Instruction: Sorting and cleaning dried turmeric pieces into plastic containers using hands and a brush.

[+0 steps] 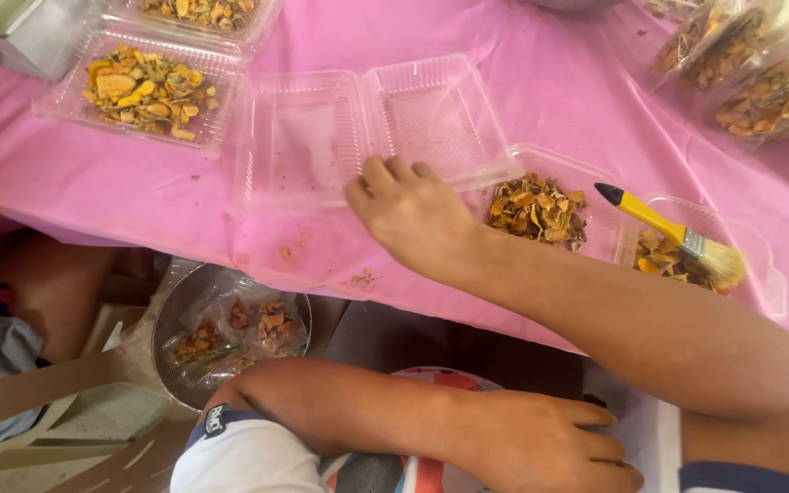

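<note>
On the pink tablecloth (550, 82) an empty clear clamshell box (367, 128) lay opened flat, and the right hand (410, 212) rested its loosely curled fingers on the near rim, gripping nothing, seemingly to steady it. The left hand (541, 445) lay flat and empty in the lap. A yellow-handled brush (673, 233) was propped across a filled tray (595, 219) nearby.

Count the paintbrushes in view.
1: a yellow-handled paintbrush lies across the open clear containers of dried pieces, right of the right hand. Others may sit outside the frame.
</note>
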